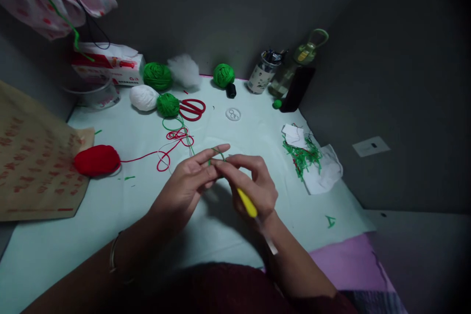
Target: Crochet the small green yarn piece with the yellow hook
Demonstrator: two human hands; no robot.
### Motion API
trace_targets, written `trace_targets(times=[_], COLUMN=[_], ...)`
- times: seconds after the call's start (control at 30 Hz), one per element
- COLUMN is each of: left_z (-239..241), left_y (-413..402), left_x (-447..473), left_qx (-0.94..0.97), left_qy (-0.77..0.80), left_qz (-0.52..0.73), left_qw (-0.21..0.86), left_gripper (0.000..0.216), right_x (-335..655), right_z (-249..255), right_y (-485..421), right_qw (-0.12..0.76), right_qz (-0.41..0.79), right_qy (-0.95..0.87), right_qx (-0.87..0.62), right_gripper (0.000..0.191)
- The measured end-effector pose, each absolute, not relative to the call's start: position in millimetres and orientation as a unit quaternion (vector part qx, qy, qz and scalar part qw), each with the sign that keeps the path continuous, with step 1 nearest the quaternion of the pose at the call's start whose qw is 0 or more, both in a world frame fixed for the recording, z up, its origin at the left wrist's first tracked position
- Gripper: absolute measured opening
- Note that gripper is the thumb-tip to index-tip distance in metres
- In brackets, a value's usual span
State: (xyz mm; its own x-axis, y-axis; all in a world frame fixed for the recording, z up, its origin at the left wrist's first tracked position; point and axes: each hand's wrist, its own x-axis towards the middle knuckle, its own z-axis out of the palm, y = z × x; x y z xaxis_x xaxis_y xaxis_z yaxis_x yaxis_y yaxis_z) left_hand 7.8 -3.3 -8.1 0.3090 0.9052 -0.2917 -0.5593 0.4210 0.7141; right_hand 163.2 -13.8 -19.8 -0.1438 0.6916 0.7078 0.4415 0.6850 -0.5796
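Note:
In my right hand [253, 184] is a crochet hook [247, 203] with a yellow handle; its tip lies near my left fingertips. My left hand [195, 179] pinches green yarn [220, 153], which loops over the stretched index finger. Between the two hands the yarn and hook tip meet, partly hidden by fingers. From my left hand a green strand runs back toward a small green yarn ball [168, 105]. Loose red yarn [178, 136] lies tangled just beyond the left hand, joined by a strand to a red yarn ball [97, 160].
Red-handled scissors [192, 109], a white yarn ball [143, 97] and more green balls [223, 75] sit at the back. A pen cup [260, 74], a water bottle [290, 71] and a dark phone-like slab [299, 89] stand back right. Yarn scraps [305, 154] lie right; a paper bag [37, 157] stands left.

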Motion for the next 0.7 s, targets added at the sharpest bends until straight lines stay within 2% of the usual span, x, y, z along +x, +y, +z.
trace_targets(times=[0.13,0.23,0.53,0.7], left_z=[-6,-5,-8,-8], left_y=[1,0,-4,-4], left_x=[5,5,5,1], left_qx=[0.216,0.273,0.331,0.361], left_qy=[0.335,0.354,0.369,0.387], left_qz=[0.478,0.49,0.471,0.478], left_qw=[0.783,0.749,0.729,0.702], left_gripper=[0.032,0.037,0.032,0.03], right_x=[166,165,167,169], right_z=[-15,-14,-17,-15], right_y=[-6,0,3,0], right_qw=[0.618,0.62,0.62,0.614], right_qz=[0.28,0.384,0.515,0.487], right_qy=[-0.63,-0.587,-0.479,-0.516], right_qx=[-0.379,-0.352,-0.349,-0.347], right_gripper=[0.022,0.017,0.016,0.018])
